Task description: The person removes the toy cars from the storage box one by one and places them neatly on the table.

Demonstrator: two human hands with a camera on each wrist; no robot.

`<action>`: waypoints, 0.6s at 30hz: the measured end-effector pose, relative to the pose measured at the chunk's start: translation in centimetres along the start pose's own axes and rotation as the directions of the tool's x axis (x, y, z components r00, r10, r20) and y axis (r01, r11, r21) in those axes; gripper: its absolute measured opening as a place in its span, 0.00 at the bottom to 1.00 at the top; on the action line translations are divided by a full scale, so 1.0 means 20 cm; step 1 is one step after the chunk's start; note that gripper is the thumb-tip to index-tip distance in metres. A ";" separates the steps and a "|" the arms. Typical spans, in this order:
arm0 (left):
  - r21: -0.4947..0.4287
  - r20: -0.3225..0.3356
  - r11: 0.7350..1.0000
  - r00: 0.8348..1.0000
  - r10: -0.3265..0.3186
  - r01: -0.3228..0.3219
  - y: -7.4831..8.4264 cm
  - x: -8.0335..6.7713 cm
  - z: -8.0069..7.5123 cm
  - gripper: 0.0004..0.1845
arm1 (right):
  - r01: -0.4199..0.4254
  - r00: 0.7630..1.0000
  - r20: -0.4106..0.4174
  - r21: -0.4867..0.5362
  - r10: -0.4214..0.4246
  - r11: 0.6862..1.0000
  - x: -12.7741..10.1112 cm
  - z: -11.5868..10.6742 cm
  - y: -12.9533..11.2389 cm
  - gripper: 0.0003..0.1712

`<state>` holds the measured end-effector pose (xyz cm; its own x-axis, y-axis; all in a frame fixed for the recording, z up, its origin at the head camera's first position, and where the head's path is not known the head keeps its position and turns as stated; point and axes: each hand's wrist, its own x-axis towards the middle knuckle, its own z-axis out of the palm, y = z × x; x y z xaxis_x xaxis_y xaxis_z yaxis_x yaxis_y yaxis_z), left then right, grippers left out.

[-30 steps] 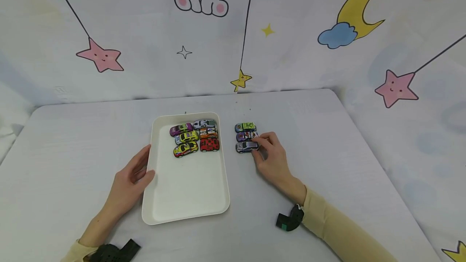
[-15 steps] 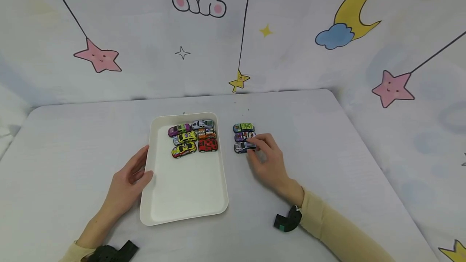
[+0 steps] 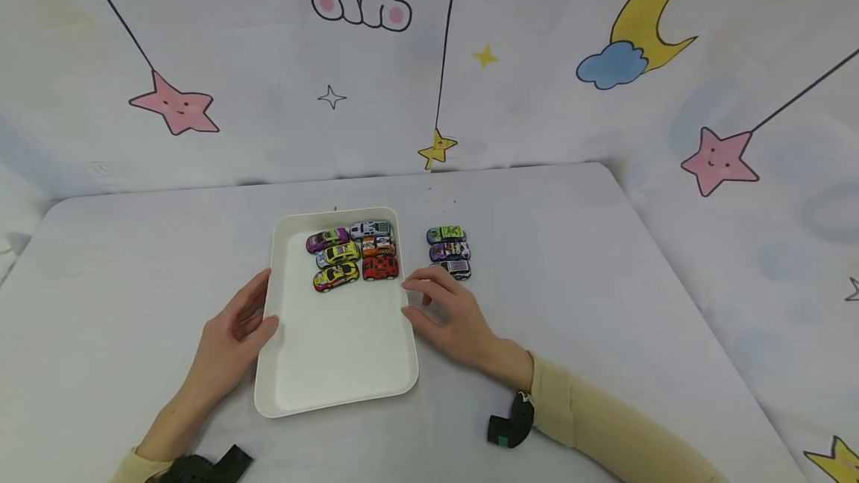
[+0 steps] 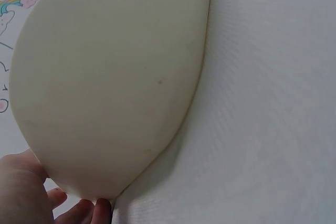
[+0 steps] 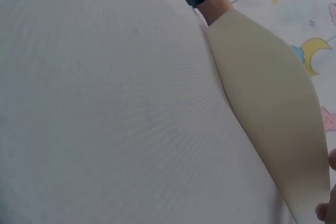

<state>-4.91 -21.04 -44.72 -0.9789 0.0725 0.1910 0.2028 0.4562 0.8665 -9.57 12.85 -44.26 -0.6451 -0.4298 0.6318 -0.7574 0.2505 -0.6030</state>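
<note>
A white rectangular tray point(image 3: 345, 352) lies on the table with several small toy cars in its upper part, among them a red toy car point(image 3: 380, 268) and a yellow-and-red toy car point(image 3: 336, 276). My left hand point(image 3: 231, 338) holds the tray's left edge, thumb at the rim and fingers along the outer side. Beside the opposite rim, my right hand point(image 3: 456, 319) has its thumb and index finger apart, with nothing visible between them. Behind it, three toy cars stand in a column: green point(image 3: 446, 234), purple point(image 3: 450, 251) and silver-grey point(image 3: 456, 269), the last partly covered by the hand.
A white cloth covers the table point(image 3: 570, 259). Behind it hangs a pale backdrop point(image 3: 268, 36) printed with stars, a moon and an animal. Each wrist wears a black camera, such as the right wrist camera point(image 3: 511, 423).
My right hand has left the silver-grey car and moved left and slightly toward me, to the tray's right rim. The cars keep their places. My left hand stays at the tray.
</note>
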 end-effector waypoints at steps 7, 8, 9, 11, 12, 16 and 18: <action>-0.007 -0.008 1.000 1.000 0.028 -0.028 0.00 0.00 -0.01 0.36 | -0.017 0.998 0.055 0.004 0.016 1.000 0.04 0.02 0.01 0.18; -0.013 -0.007 0.999 0.999 0.033 -0.033 0.00 0.00 0.00 0.36 | -0.030 0.997 0.066 -0.011 0.031 0.999 0.06 0.02 0.01 0.18; -0.019 -0.006 0.999 0.999 0.035 -0.035 0.00 0.00 0.00 0.36 | -0.049 0.996 0.078 -0.029 0.051 0.998 0.08 0.02 0.01 0.19; -0.031 -0.003 0.999 0.999 0.039 -0.039 0.00 0.00 0.00 0.36 | -0.097 0.989 0.101 -0.078 0.104 0.992 0.11 0.04 0.01 0.19; -0.034 -0.001 0.999 0.999 0.040 -0.040 -0.01 0.00 0.01 0.36 | -0.122 0.984 0.113 -0.106 0.134 0.987 0.13 0.04 0.02 0.20; -0.028 -0.003 0.999 0.999 0.041 -0.041 -0.01 0.00 0.01 0.36 | -0.186 0.962 0.162 -0.206 0.221 0.961 0.19 0.06 0.01 0.20; -0.019 -0.007 0.999 0.999 0.040 -0.040 -0.01 0.00 0.00 0.36 | -0.192 0.953 0.184 -0.255 0.242 0.948 0.22 0.07 0.01 0.20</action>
<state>-4.92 -21.13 -44.97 -0.9698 0.0841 0.2290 0.2425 0.4364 0.8665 -12.37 9.79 -42.35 -0.7795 -0.5083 0.3661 -0.6198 0.5408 -0.5687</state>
